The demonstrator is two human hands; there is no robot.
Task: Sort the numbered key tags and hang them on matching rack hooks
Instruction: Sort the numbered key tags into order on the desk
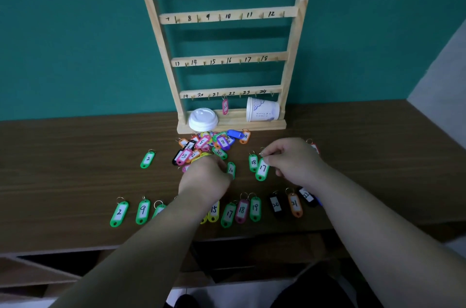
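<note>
A wooden rack (290, 60) with numbered hooks stands against the green wall; one pink tag (225, 106) hangs on its bottom row. A heap of coloured tags (209, 145) lies before the rack. My right hand (292, 159) pinches the ring of a green tag 17 (262, 169), beside a green tag 18 (253, 162). My left hand (204, 179) rests at the heap's near edge, fingertips pinching a green tag 10 (231, 170). A row of sorted tags (242, 210) lies along the near side, partly hidden by my left forearm.
A white lid (203, 119) and a tipped paper cup (262, 110) lie on the rack's base. A lone green tag 2 (147, 159) lies left of the heap. The brown table (75, 169) ends at a front edge over dark shelving.
</note>
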